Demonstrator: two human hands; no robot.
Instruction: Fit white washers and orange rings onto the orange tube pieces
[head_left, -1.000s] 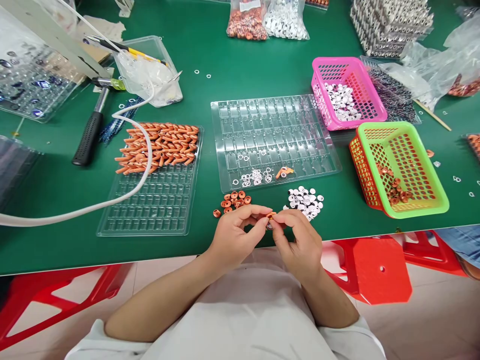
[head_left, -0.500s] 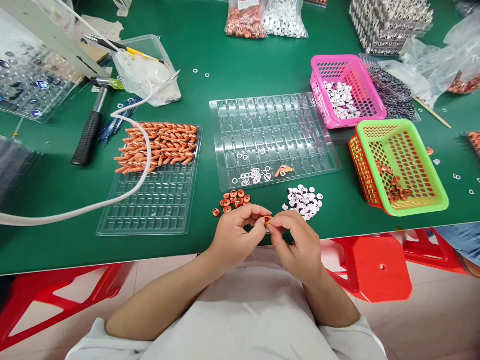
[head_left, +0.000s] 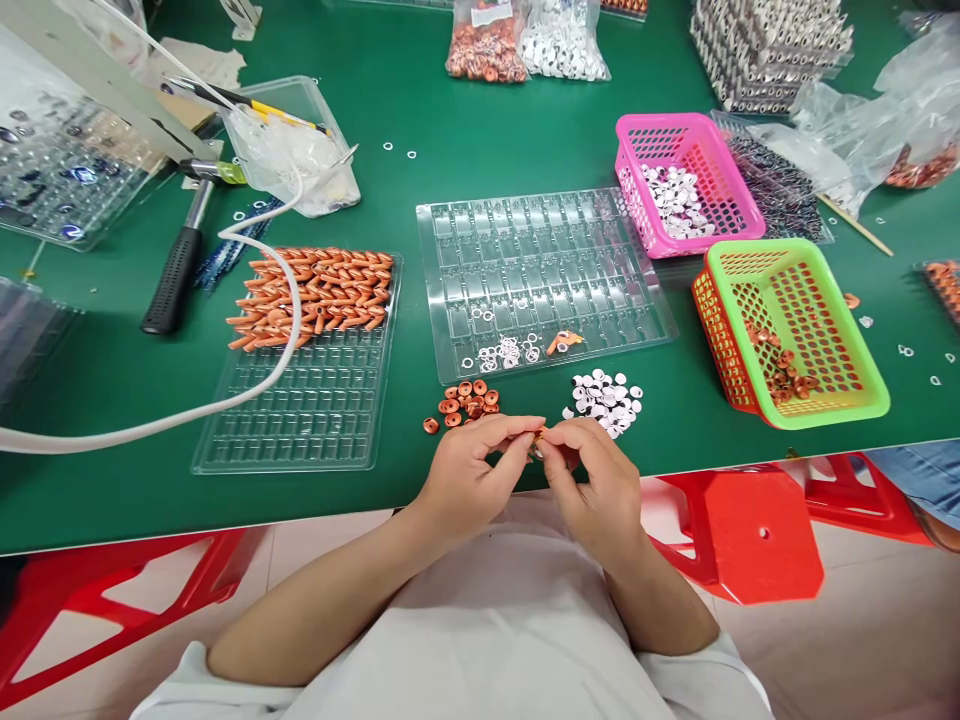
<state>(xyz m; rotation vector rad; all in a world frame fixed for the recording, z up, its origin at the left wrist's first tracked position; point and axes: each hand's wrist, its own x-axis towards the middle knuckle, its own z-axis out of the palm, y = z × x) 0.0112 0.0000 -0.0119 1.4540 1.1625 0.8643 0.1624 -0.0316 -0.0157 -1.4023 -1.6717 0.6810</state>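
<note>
Between the fingertips of both hands, just over the table's near edge, is a small orange-brown piece, mostly covered by fingers. My left hand pinches it from one side and my right hand from the other. Just beyond my left hand lies a pile of round copper-coloured pieces with holes. White discs with black parts are heaped beyond my right hand. Farther back, a clear blister tray carries white rings and an orange piece.
On the left, a second clear tray bears rows of orange tube-like pieces, crossed by a white cable. A hammer lies beyond. Pink and green baskets stand at right. Red stools sit below the edge.
The fingers have shifted slightly around the small piece, and less of it shows now. Both hands stay pinched together in the same place. The view has moved a little.
</note>
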